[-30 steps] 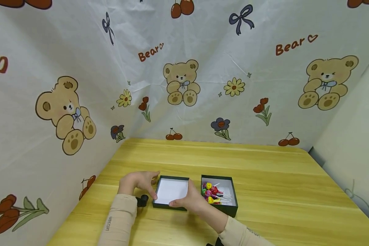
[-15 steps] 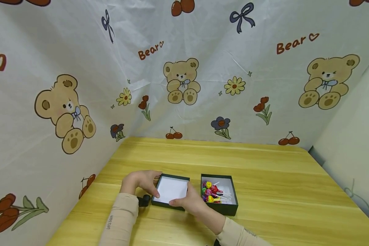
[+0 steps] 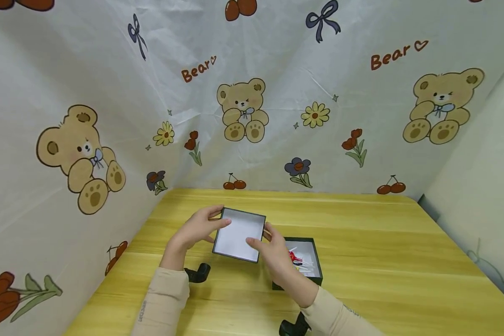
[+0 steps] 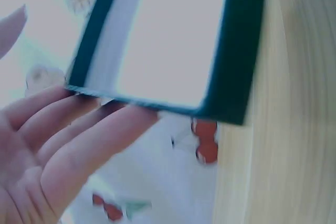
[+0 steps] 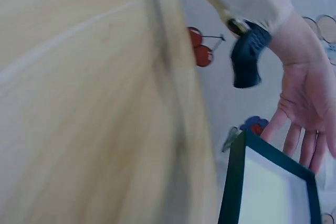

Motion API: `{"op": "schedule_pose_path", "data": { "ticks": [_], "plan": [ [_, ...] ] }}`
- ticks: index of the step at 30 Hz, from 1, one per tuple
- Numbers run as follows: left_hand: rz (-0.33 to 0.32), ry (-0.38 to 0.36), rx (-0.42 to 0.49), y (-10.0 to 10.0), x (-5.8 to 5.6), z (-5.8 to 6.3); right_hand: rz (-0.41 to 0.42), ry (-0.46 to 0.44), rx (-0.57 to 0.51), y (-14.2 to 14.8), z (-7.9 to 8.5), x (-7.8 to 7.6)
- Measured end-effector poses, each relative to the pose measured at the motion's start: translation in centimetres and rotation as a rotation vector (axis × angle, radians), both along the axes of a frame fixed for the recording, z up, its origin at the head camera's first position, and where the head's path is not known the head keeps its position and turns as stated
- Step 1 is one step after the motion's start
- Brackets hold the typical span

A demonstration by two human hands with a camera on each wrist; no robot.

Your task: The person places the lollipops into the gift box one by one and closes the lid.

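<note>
A shallow dark green box lid with a white inside is up off the table, its hollow side facing me. My left hand holds its left side, the thumb over the inside in the head view and the fingers along the outer wall. In the left wrist view the fingers touch the lid's edge and the thumb stands apart. Holding the right side is my right hand, its thumb over the inside and its other fingers behind the rim. Behind that hand sits a green box with lollipops, partly hidden.
The wooden table runs back to a cloth printed with bears. Black camera mounts stick out from both wrists near the table. A pale wall stands beyond the right edge.
Both hands have raised the lid from the table, up and away from me, and its inside now tilts toward me. My right hand now covers part of the lollipop box.
</note>
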State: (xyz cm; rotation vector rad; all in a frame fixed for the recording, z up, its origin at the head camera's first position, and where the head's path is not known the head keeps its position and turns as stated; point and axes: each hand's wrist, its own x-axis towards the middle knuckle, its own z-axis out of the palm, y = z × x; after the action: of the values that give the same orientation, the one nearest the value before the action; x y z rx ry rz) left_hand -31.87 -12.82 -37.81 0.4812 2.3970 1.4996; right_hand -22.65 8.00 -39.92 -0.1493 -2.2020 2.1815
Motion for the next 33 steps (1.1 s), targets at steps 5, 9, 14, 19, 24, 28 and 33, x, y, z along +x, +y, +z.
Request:
{"op": "schedule_pose_path", "data": {
  "ticks": [5, 9, 14, 19, 24, 28, 33],
  "plan": [
    [0.074, 0.082, 0.235, 2.9, 1.2, 1.0, -0.053, 0.032, -0.186, 2.8, 1.5, -0.2],
    [0.172, 0.111, 0.461, 5.3, 2.2, 1.1, -0.077, 0.061, -0.268, 4.9, 2.5, 0.1],
    [0.248, 0.118, 0.658, 7.6, 3.6, 1.2, -0.147, 0.108, -0.420, 6.8, 3.5, 0.7],
    [0.291, 0.107, 0.768, 9.1, 4.6, 0.6, -0.201, 0.133, -0.430, 8.1, 3.8, 1.6],
    [0.229, 0.030, 0.775, 10.3, 5.1, -0.4, -0.199, 0.131, -0.357, 9.8, 3.7, 3.0],
    [0.147, -0.007, 0.759, 10.8, 5.5, -1.1, -0.183, 0.116, -0.273, 11.3, 3.3, 4.3],
    [0.107, 0.032, 0.693, 11.1, 5.6, -1.6, -0.144, 0.089, -0.193, 12.6, 2.4, 5.5]
  ]
}}
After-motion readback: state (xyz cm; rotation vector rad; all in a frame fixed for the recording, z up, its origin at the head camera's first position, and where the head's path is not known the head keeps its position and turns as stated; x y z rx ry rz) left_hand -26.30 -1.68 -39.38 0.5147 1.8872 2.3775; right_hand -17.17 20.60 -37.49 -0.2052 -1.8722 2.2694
